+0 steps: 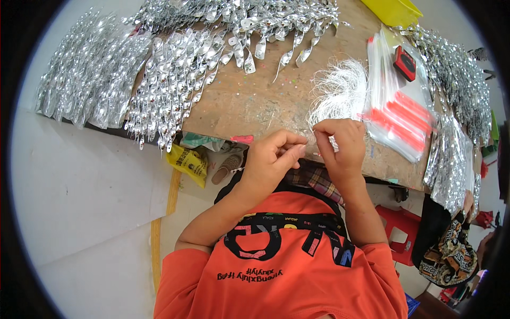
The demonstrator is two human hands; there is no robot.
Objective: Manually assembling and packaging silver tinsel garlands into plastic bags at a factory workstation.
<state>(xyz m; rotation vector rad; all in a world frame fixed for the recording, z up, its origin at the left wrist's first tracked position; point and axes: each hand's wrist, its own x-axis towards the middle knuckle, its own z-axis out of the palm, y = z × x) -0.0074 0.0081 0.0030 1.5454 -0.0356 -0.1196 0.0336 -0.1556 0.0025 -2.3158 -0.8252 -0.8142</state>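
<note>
My left hand is closed at the table's front edge, thumb and forefinger pinched together. Close by on the right, my right hand is also pinched, its fingertips beside the loose end of a bundle of white string. Whatever the two hands hold is too fine to make out; a bit of white shows below the right fingers. Right of the string lies a stack of clear plastic bags with red strips, and a small black-and-red square case rests on it.
Silver twisted foil strands hang over the wooden table's left edge; more silver strands lie at the right. A yellow container stands at the back. Below are a yellow bag, a red stool and another person's patterned clothing.
</note>
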